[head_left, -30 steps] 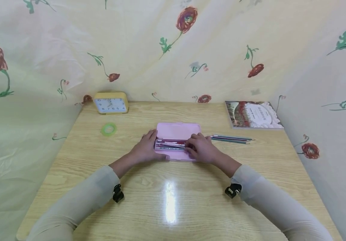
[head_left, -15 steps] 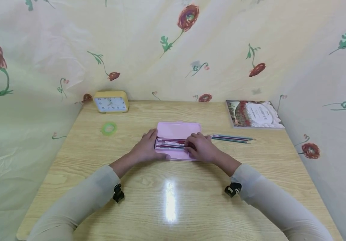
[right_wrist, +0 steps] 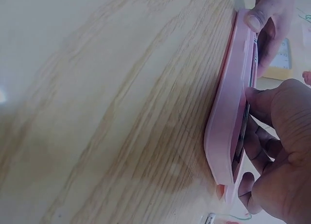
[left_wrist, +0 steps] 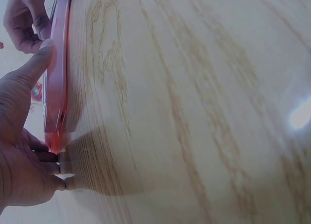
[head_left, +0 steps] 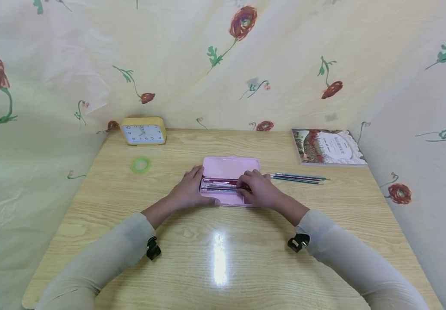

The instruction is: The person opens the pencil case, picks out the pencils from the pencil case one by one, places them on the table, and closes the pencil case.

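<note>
A pink pencil case (head_left: 230,167) lies open at the middle of the table, its lid folded back on the far side. Several pencils (head_left: 219,189) lie lengthwise in its tray. My left hand (head_left: 188,189) grips the case's left end, thumb on the front rim and fingers round the back, as the left wrist view confirms on the case's pink side wall (left_wrist: 57,83). Over the right part of the tray, my right hand (head_left: 258,188) pinches pencils between thumb and curled fingers. In the right wrist view its thumb and fingertips reach past the rim; the pencil ends beneath are hidden.
Several more pencils (head_left: 300,178) lie on the table just right of the case. A book (head_left: 329,147) rests at the back right. A yellow clock (head_left: 143,131) stands at the back left, with a green tape roll (head_left: 140,165) in front of it.
A pencil that lay slanted across the others in the tray now lies level alongside them. My right hand has shifted slightly left; my left hand keeps its hold on the case.
</note>
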Tool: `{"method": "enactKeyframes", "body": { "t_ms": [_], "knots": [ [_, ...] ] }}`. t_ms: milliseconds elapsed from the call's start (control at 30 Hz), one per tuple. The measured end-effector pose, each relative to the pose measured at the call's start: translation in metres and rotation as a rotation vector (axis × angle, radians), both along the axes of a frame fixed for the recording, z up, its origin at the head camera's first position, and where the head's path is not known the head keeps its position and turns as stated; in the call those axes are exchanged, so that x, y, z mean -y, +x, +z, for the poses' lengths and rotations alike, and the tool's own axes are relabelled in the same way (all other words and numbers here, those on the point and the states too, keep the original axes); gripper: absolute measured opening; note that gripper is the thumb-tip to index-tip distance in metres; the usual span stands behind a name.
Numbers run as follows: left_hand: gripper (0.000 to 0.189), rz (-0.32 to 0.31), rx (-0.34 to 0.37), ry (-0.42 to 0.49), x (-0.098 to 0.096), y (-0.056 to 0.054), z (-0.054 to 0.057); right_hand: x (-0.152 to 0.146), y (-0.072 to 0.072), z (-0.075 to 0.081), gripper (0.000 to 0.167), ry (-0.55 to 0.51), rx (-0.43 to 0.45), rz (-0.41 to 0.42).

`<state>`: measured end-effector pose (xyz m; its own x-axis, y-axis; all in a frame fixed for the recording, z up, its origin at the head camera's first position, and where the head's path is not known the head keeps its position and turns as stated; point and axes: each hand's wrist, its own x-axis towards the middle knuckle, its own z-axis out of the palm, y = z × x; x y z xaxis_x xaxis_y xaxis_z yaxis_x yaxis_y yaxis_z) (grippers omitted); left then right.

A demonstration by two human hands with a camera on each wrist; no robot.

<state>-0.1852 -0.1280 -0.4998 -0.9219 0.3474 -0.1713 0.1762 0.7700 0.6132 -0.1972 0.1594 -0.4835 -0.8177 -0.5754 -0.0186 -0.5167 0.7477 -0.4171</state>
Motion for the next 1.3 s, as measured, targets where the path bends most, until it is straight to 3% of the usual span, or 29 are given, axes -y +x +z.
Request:
{"method": "enactKeyframes", "body": {
  "t_ms": [200, 733, 1300],
  "knots": [
    [0.147, 0.001, 0.003, -0.002, 0.0, 0.001, -0.001, 0.011, 0.0, 0.001, 0.011, -0.006, -0.03, 0.037],
    [0.146, -0.001, 0.004, -0.039, -0.002, 0.001, 0.0, 0.038, -0.003, 0.003, 0.01, 0.027, -0.014, 0.035],
    [0.145, -0.006, -0.01, -0.024, -0.001, 0.0, 0.002, 0.033, -0.001, 0.009, 0.012, 0.043, -0.242, 0.061]
  ]
}}
